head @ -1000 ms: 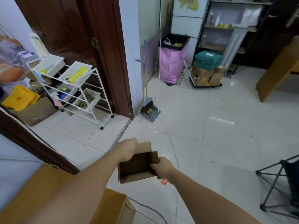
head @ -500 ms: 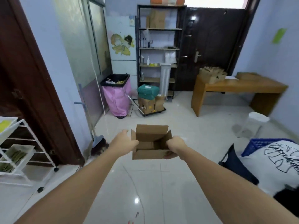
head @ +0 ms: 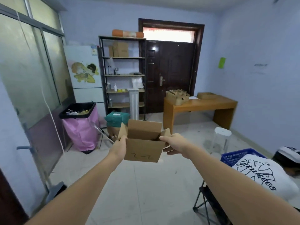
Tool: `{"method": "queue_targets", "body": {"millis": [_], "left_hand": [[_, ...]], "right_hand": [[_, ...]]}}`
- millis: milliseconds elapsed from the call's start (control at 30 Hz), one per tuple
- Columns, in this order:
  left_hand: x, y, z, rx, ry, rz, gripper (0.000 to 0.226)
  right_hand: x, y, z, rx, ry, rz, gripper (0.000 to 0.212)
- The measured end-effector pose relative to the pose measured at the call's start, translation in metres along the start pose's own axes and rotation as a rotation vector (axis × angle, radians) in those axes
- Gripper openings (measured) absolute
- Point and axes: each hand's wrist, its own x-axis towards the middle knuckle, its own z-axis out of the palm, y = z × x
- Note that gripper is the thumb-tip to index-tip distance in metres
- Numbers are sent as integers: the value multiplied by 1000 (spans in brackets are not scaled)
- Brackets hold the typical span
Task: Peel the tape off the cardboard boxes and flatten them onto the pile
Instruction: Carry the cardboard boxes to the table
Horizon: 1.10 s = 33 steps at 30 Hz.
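While its flaps stand open, the cardboard box (head: 143,148) is gripped by the left hand (head: 119,147) and right hand (head: 174,144) on either side.

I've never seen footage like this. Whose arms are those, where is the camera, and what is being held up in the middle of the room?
There is no machine here: the arms are a person's, and the camera is worn on that person's head, looking forward and down, so this single picture shows their own view. The left hand and the right hand grip opposite sides of a small cardboard box, held in the air with its top flaps open. Something is scribbled on its front; I cannot read it. Behind it are a tiled floor, a bin with a pink bag, a shelf unit, a dark door and a wooden table carrying more cardboard. Another person in a white shirt sits low on the right.
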Motion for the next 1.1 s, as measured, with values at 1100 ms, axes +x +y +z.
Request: {"method": "queue_targets", "body": {"millis": [1100], "left_hand": [[545, 189, 289, -55, -368, -21, 41]], "right_hand": [[499, -50, -231, 240, 369, 79, 39]]}}
